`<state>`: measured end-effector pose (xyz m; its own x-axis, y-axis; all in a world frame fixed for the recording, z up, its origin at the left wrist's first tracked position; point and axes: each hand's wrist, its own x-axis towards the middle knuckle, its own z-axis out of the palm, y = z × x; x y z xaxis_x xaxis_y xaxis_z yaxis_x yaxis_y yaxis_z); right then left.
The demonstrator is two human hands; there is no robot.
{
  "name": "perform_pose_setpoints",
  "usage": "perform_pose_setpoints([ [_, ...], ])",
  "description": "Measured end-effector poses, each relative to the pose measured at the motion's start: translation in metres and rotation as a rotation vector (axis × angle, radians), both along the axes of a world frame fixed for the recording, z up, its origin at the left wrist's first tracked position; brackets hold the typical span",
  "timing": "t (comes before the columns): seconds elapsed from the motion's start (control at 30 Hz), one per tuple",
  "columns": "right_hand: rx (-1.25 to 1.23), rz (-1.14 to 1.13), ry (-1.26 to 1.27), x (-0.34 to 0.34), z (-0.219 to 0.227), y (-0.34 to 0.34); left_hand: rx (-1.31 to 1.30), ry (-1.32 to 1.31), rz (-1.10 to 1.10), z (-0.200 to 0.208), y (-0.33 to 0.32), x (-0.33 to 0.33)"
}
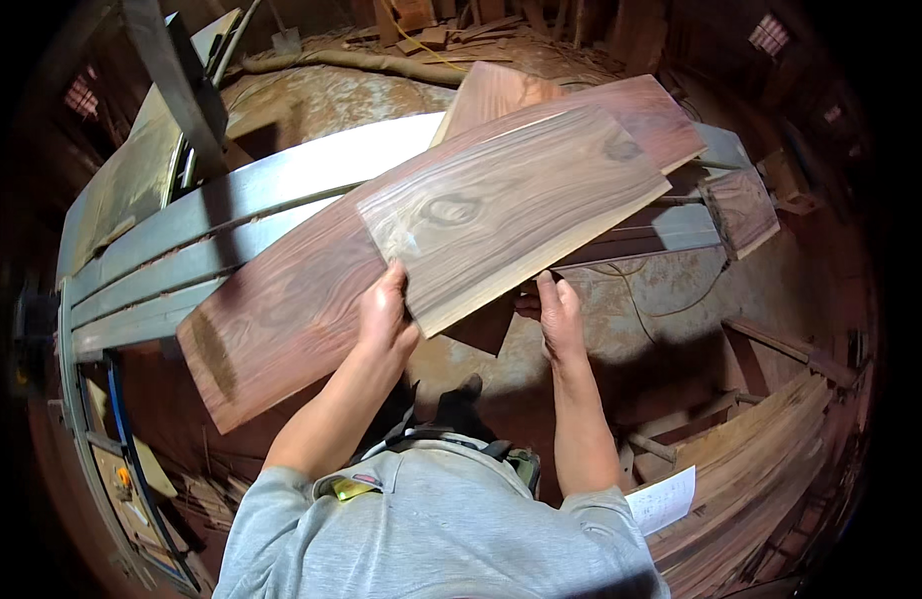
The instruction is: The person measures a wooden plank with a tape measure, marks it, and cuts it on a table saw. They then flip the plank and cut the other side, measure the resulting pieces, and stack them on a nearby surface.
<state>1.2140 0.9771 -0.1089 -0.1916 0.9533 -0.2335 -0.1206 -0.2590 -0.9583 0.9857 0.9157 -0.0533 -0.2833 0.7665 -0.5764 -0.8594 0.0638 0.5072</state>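
A brown wooden board [541, 195] with dark grain and a knot is held up in front of me, tilted with its right end farther away. My left hand [389, 311] grips its near left corner, thumb on the top face. Along the near long edge, my right hand [555, 307] pinches the board, its thumb at the edge and other fingers partly hidden beneath. Under it lies a longer reddish board [291, 290], slanting across the metal slats. Part of another reddish plank [496, 95] shows behind.
Grey metal slats [251, 190] form a bench beneath the boards. A small plank [742, 212] rests at its right end. Stacked timber [750, 469] with a white paper sheet [663, 501] is at lower right. A steel post [176, 85] rises at left; a hose [351, 62] crosses the far floor.
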Motion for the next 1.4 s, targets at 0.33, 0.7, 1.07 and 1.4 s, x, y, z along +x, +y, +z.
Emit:
perform_pose_setpoints([
  [0.33,-0.116,0.249,-0.427,0.013,0.042,0.042,-0.252,1.669,-0.736,0.049,-0.016,-0.043],
  [0.7,-0.263,0.496,-0.223,-0.047,0.04,-0.093,0.566,1.5,-0.561,0.059,-0.098,-0.036],
  [1.07,-0.044,1.309,-0.954,-0.177,-0.073,-0.192,1.533,0.993,-0.834,0.111,-0.158,0.036],
  [1.4,0.435,1.283,-0.958,-0.173,-0.217,-0.268,0.461,1.874,-1.008,-0.147,-0.325,-0.129],
])
